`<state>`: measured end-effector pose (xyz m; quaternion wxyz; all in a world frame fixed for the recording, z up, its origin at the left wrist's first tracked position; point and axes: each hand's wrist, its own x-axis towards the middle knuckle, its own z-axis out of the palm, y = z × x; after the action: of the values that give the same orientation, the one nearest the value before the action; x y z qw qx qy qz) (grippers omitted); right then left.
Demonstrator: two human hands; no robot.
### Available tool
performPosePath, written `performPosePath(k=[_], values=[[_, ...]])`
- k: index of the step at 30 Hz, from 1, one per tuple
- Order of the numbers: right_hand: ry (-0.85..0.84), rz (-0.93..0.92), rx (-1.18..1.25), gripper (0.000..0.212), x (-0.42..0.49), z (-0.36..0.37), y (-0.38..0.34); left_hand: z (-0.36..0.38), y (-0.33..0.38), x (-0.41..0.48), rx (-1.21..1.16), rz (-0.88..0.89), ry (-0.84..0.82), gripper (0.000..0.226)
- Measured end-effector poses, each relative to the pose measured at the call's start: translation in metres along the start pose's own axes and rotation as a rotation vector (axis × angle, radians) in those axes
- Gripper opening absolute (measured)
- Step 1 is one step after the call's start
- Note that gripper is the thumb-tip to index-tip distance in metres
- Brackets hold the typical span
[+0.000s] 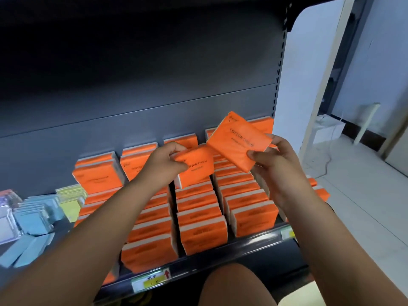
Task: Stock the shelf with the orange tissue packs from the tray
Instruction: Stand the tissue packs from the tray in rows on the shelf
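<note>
A: shelf (220,256) contents, left to right?
B: far left a clear case (6,221), then blue packs (33,217), some standing, some tipped flat at the front. yellow packs (71,200) behind them, just beside the orange block
A: orange?
B: orange tissue packs (203,237) in at least four rows running front to back, standing on edge. leftmost row is partly hidden behind the left forearm (99,217). the three to its right reach the shelf's front edge. price label (152,280) sits on that edge below the second row
A: hands?
B: left hand (163,164) is above the middle rows, thumb on the printed face, fingers curled over the top edge, pinching the left pack (198,166) by its left end. pack is tilted, print to camera. lower edge is at the third row, touching or not I cannot tell
A: right?
B: right hand (276,164) pinches the right pack (238,142) at its lower right corner, thumb on the printed face, fingers behind. it is higher, above the fourth row, tilted, apart from the stock below. its lower left edge overlaps the left pack's top corner in view, contact unclear
A: source stock?
B: spare orange packs (320,191) show past the right forearm (309,217), off the shelf's right end. what they rest on is hidden
A: rest?
B: knee (234,286) bottom centre, white floor (364,206) at right with a cable (326,160) on it
</note>
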<state>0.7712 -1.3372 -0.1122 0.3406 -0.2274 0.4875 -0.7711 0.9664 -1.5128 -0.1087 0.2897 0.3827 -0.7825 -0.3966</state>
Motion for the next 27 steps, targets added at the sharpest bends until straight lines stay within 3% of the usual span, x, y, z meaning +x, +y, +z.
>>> performPosePath(k=[6,12,19,27], values=[[0.121,-0.013,-0.186,0.049,0.019,-0.008,0.007,0.009,-0.008,0.044,0.347,0.131,0.082,0.02],[0.177,-0.031,-0.285,0.045,0.033,-0.014,0.008,0.01,-0.016,0.066,0.725,0.225,0.169,0.034],[0.217,-0.068,-0.384,0.043,0.047,-0.019,0.016,0.008,-0.017,0.083,0.789,0.209,0.137,0.041],[0.187,-0.174,-0.606,0.041,0.055,-0.021,0.023,0.005,-0.024,0.081,0.835,0.199,0.092,0.033]])
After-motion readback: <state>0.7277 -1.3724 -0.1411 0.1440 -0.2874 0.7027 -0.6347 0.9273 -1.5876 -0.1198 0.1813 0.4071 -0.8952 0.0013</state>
